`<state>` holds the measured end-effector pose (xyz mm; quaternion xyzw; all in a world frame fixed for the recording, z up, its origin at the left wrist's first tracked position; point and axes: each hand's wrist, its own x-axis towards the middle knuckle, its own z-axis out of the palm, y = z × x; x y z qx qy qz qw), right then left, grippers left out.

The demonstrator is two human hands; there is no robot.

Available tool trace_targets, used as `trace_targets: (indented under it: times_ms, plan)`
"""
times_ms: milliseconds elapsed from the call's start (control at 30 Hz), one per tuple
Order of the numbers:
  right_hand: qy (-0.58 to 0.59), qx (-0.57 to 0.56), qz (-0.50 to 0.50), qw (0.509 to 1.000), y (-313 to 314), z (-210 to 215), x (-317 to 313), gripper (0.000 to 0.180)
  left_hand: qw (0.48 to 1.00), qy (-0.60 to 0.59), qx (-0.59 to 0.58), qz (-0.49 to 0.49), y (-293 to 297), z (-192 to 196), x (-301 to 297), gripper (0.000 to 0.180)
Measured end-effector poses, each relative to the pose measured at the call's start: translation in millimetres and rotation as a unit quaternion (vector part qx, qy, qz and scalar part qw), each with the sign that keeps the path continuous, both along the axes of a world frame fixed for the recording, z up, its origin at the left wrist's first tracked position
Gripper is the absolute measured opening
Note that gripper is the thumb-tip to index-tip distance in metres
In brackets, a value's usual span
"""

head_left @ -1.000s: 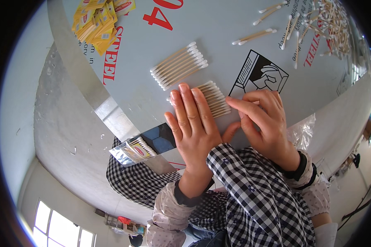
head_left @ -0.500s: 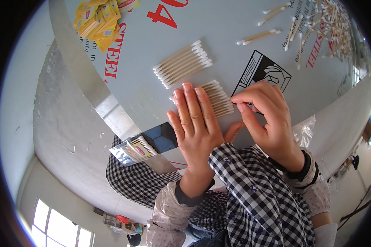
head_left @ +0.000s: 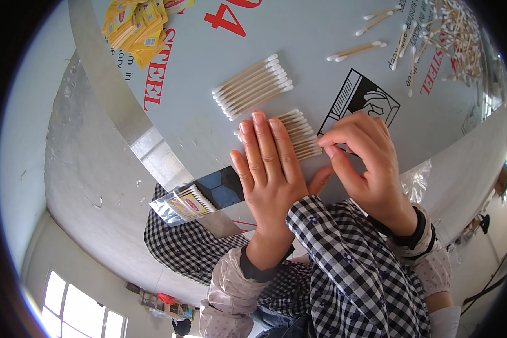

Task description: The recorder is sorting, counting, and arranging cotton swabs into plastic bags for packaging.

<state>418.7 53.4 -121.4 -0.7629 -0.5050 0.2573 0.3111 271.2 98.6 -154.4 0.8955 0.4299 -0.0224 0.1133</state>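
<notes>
My left hand [head_left: 270, 174] lies flat with its fingers stretched over the nearer row of cotton swabs [head_left: 301, 135], covering its middle and left part. At the row's right end, my right hand [head_left: 363, 158] is closed, with thumb and index finger bent together against the white tips. Whether a swab is pinched between them is hidden. Just beyond my left fingertips, a second neat row of cotton swabs [head_left: 252, 86] lies slanted on the grey sheet-covered table [head_left: 203, 135].
Yellow packets [head_left: 135, 28] are heaped at the far left, loose cotton swabs [head_left: 459, 42] at the far right. A clear bag of swabs with a yellow card [head_left: 188, 203] sits at the near-left edge, beside a dark blue patterned piece [head_left: 222, 188]. Crumpled clear plastic [head_left: 416, 179] lies near my right wrist.
</notes>
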Motion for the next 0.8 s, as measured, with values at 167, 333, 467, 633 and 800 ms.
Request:
trace_targets:
  times_ms: [167,333,467,633,800]
  plan:
    - [0.031,-0.003,-0.044,0.999,1.1,-1.0,3.9,0.017,0.999,-0.025,0.021,-0.003,-0.2,-7.2,-2.6,0.096]
    - [0.027,0.023,-0.044,0.998,-0.6,-4.6,2.9,0.020,1.000,-0.012,0.021,-0.004,0.4,-4.9,-1.6,0.098]
    - [0.010,-0.005,-0.055,0.998,-16.1,5.9,5.1,0.024,0.999,-0.028,-0.018,0.007,1.2,3.5,-1.6,0.098]
    - [-0.037,-0.039,-0.111,0.992,-63.1,29.8,13.4,0.028,0.997,-0.062,-0.037,-0.003,-2.1,4.1,-4.0,0.118]
    - [-0.084,-0.003,-0.205,0.975,-100.6,101.9,19.4,0.020,0.993,-0.116,-0.018,-0.023,-0.8,3.1,-25.9,0.098]
